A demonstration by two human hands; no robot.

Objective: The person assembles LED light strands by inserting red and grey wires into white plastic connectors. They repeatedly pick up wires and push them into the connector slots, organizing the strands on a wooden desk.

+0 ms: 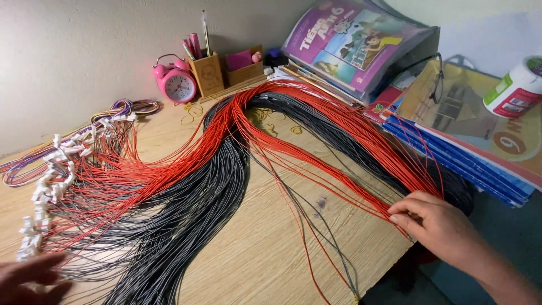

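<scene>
- Two hands in view: right hand (437,226) at the table's right edge, left hand (28,277) at the bottom left corner
- Right hand: fingers curled, tips pinching a few red wires (316,141) where the bundle fans off the edge
- Left hand: blurred, lying flat by the lowest white connectors (48,192); fingers loosely spread, gripping nothing as far as can be told
- Wires too many to count: two colours, red and grey, thin, round, plastic-coated, glossy
- Red wires arching from the connectors at left, up to the back of the table, then down to the right hand
- Grey wires (197,209) in a thick dark sheaf under and beside the red, running from the back down to the bottom edge
- White connectors: small plastic plugs, strung in a curved row along the left, one at each wire end
- One looped cable (132,106) of mixed colours lying flat at far left
- Table (259,254): pale wood-grain board, matt
- One pink alarm clock (176,82), round, with two bells, by the wall
- One wooden pen holder (208,72) holding pens, a second wooden box beside it
- Stack of books (463,141) at right, one white jar (516,87) on top
</scene>
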